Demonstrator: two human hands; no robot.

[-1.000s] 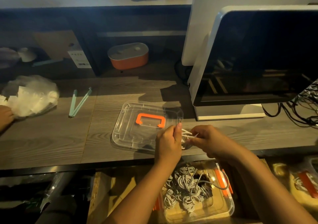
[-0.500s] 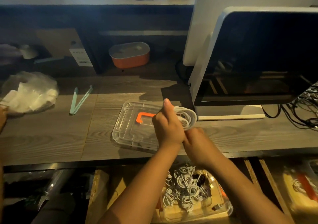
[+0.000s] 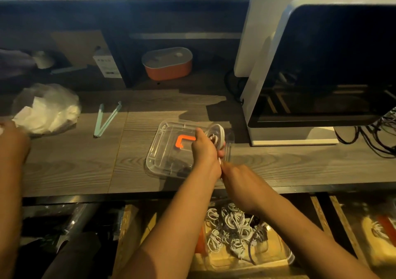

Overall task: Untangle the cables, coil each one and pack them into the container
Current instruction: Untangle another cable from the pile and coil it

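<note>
1. My left hand (image 3: 203, 149) is raised over the desk (image 3: 300, 165), its fingers curled round a white cable (image 3: 216, 136) wound into a loop. The loop stands just above the hand's far side.
2. My right hand (image 3: 237, 178) sits near and right of the left wrist, touching it. It pinches the loose tail of the white cable, which runs down from the loop.
3. A clear lid (image 3: 162, 156) with an orange handle (image 3: 182, 140) lies flat on the desk, beneath and left of the left hand.
4. The container (image 3: 290, 256) sits below the desk's near edge, between my forearms. It holds coiled cables (image 3: 231, 227) in a loose heap.
5. A monitor (image 3: 321, 64) stands at far right.
6. Another person's hand (image 3: 12, 137) rests at far left, beside a plastic bag (image 3: 47, 107).
</note>
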